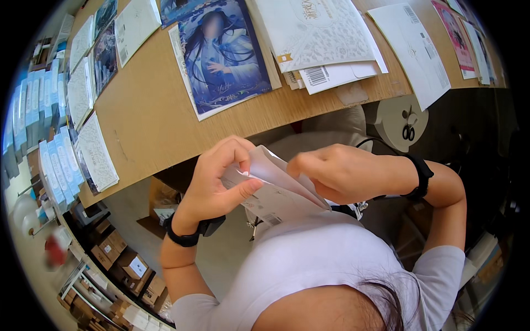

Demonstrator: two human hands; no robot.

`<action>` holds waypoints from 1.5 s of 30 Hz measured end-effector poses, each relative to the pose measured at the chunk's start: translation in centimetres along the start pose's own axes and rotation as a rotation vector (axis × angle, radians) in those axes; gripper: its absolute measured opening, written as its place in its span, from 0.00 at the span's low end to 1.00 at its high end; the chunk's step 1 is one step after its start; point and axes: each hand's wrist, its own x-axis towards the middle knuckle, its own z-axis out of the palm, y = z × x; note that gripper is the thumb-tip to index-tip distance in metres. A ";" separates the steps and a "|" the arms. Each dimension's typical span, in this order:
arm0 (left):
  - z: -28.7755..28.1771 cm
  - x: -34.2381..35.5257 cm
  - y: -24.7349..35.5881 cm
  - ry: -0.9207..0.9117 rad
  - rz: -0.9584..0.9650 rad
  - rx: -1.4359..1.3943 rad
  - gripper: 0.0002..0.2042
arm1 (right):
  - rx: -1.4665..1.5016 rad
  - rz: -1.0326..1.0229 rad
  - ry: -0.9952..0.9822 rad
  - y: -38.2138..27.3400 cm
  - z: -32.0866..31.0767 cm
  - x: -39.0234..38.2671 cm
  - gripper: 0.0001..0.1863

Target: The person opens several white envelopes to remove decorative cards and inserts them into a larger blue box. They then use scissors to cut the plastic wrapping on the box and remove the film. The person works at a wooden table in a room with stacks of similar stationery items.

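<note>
Closest to the camera, both hands met over a white paper envelope (276, 190) held in the air just in front of the chest, clear of the table. The left hand (218, 182) had its fingers closed on the envelope's near-left part, thumb laid flat on the face and the other fingers curled over the top edge. The right hand (337, 174) came in from the other side with its fingers bent shut on the upper right edge, where a flap or fold stood up in a peak between the two hands. The envelope's long axis ran from upper left down toward lower right, sloping toward the body, so that its lower end with a printed label sat nearest the chest and the raised fold lay right at the fingertips of both hands (neither hand was clearly nearer; both touched it). Each wrist wore a black band. Beyond the hands stretched a wooden table (149, 121), its edge running slantwise. On it lay a blue illustrated poster (221, 55), white patterned envelopes (312, 30) stacked beside that, and a plain white mailer (411, 52) further right. Rows of thin blue and white packets (55, 160) lined the left end. Below the table stood cardboard boxes (124, 262) on low shelves.
</note>
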 end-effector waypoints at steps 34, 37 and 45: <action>-0.1 -6.1 0.2 0.227 -0.225 -0.222 0.25 | -0.060 -0.151 -0.046 -2.1 1.6 5.8 0.10; 0.3 -6.0 0.4 0.262 -0.273 -0.264 0.24 | -0.053 -0.154 -0.056 -1.2 1.2 6.3 0.09; 0.8 -4.9 -1.0 0.426 -0.273 -0.296 0.17 | 0.172 -0.231 -0.024 -2.1 2.4 6.8 0.15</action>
